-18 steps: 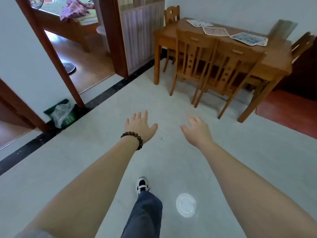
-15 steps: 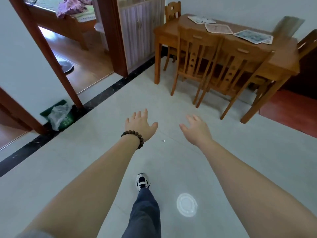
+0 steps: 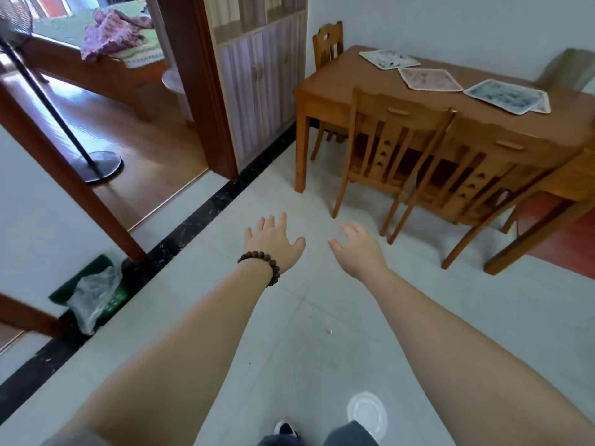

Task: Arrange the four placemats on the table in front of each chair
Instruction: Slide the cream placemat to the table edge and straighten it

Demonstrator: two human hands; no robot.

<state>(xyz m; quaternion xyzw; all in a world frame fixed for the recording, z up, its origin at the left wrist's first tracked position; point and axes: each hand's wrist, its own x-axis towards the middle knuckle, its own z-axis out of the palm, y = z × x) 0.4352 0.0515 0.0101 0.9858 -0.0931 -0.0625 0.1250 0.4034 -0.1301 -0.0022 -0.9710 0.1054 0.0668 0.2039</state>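
A wooden table (image 3: 328, 83) stands at the upper right, against the wall. On it lie placemats: a pale one (image 3: 389, 58) at the far end, a pinkish one (image 3: 429, 79) in the middle, and a blue-patterned one (image 3: 505, 95) lying over another mat (image 3: 544, 106), of which only a corner shows. Two wooden chairs (image 3: 397, 146) are pushed in on the near side, and a third chair (image 3: 328, 40) stands at the far left end. My left hand (image 3: 273, 243), with a bead bracelet at the wrist, and my right hand (image 3: 359, 249) reach forward over the floor, fingers apart, both empty and well short of the table.
A doorway with a brown frame (image 3: 199, 91) opens on the left, with a fan stand (image 3: 99, 165) inside. A green basket with a plastic bag (image 3: 93, 291) sits by the wall. A tall cabinet (image 3: 260, 75) stands left of the table. A chair back (image 3: 570, 70) shows at the far right.
I have walked closer to the table, which now looks larger and nearer. Both hands stay stretched forward and empty.
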